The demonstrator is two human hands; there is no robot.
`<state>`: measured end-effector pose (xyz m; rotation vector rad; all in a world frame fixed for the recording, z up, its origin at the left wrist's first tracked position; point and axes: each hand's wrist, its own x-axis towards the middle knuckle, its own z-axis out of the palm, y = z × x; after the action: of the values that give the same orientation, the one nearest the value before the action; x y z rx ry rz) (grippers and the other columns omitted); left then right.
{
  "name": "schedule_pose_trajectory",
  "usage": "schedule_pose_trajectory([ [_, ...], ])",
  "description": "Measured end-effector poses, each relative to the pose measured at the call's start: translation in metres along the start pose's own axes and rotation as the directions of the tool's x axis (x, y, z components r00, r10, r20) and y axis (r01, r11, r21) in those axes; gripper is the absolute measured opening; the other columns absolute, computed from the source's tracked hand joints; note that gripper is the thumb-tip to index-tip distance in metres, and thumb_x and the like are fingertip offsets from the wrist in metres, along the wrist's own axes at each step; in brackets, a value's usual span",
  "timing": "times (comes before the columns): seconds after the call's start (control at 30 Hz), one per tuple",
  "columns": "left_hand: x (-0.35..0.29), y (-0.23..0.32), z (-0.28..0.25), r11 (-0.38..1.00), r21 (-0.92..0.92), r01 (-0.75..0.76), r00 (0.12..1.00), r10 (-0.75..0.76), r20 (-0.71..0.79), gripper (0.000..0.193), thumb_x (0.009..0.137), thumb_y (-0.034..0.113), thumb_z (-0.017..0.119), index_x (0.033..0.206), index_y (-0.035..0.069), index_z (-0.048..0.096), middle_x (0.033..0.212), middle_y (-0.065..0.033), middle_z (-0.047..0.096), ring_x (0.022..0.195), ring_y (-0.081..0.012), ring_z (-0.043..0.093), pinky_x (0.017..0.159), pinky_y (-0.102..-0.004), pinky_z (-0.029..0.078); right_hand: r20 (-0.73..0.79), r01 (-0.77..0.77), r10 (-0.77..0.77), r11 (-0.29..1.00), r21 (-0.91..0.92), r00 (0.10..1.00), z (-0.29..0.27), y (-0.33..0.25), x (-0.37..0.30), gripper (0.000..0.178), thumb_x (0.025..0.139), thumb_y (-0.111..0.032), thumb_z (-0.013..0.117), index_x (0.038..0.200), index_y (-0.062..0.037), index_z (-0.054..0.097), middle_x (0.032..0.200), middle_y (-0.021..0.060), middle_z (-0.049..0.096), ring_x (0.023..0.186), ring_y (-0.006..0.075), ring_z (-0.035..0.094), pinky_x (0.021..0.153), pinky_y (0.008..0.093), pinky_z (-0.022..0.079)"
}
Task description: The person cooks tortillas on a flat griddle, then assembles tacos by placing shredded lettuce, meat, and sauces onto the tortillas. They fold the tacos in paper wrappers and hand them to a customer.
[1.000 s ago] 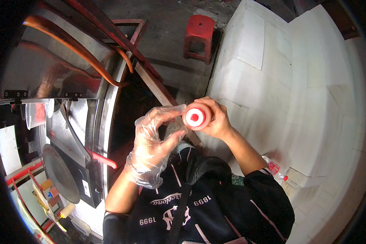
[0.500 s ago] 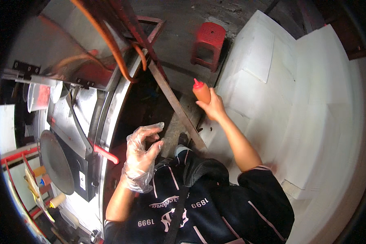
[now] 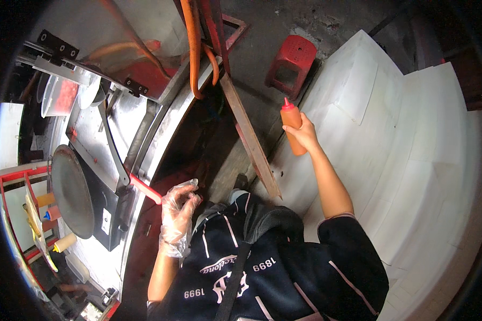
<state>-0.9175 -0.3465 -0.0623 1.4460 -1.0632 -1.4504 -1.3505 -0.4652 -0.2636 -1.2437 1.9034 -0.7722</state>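
Note:
My right hand (image 3: 303, 134) is wrapped around an orange squeeze bottle (image 3: 290, 120) with a red nozzle cap, held upright with its tip pointing away from me. My left hand (image 3: 178, 214) wears a clear, crinkled plastic glove. Its fingers are loosely curled, the thumb apart from them, and nothing shows between them. Right beside that hand is the end of a red handle (image 3: 144, 188), joined to a long dark metal arm. Whether the glove touches the handle I cannot tell.
At left a round dark griddle plate (image 3: 74, 191) sits on a black base. Past it are several squeeze bottles, one a pale yellow bottle (image 3: 65, 243). A clear tub (image 3: 60, 96) holds something red. Orange hoses (image 3: 193, 48) hang ahead. A red stool (image 3: 292, 64) and white boxes (image 3: 359, 107) stand right.
My right hand and the orange bottle have shifted right, with the bottle more upright. My left hand has moved closer to the red handle. The whole view has turned slightly left.

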Motion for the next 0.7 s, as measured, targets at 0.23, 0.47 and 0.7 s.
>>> schedule_pose_trajectory([
  [0.23, 0.012, -0.001, 0.007, 0.994, 0.087, -0.067, 0.994, 0.06, 0.087, 0.034, 0.084, -0.012, 0.066, 0.115, 0.002, 0.072, 0.118, -0.0082, 0.07, 0.093, -0.0102, 0.06, 0.088, -0.0271, 0.051, -0.156, 0.428, -0.413, 0.9, 0.078, 0.897, -0.025, -0.101, -0.049, 0.064, 0.075, -0.023, 0.093, 0.126, -0.0054, 0.058, 0.114, 0.0167, 0.073, 0.105, 0.0341, 0.073, 0.09, 0.0426, 0.056],
  [0.47, 0.017, 0.012, 0.011, 0.983, 0.164, -0.086, 0.99, 0.066, 0.123, 0.037, 0.083, -0.013, 0.066, 0.116, 0.002, 0.073, 0.117, -0.0079, 0.068, 0.092, -0.0105, 0.06, 0.087, -0.0273, 0.053, -0.235, 0.619, -0.591, 0.783, 0.065, 0.772, -0.032, -0.144, -0.062, 0.067, 0.07, -0.014, 0.096, 0.124, -0.0021, 0.058, 0.115, 0.0147, 0.073, 0.106, 0.0268, 0.072, 0.095, 0.0387, 0.057],
  [0.7, 0.013, 0.016, 0.013, 0.977, 0.181, -0.116, 0.989, 0.098, 0.107, 0.037, 0.083, -0.015, 0.065, 0.116, 0.002, 0.073, 0.116, -0.0085, 0.067, 0.091, -0.0107, 0.059, 0.084, -0.028, 0.057, -0.335, 0.813, -0.76, 0.582, 0.032, 0.557, -0.046, -0.17, -0.05, 0.073, 0.066, -0.009, 0.098, 0.125, -0.0052, 0.056, 0.123, 0.0148, 0.068, 0.111, 0.029, 0.068, 0.096, 0.04, 0.056],
])
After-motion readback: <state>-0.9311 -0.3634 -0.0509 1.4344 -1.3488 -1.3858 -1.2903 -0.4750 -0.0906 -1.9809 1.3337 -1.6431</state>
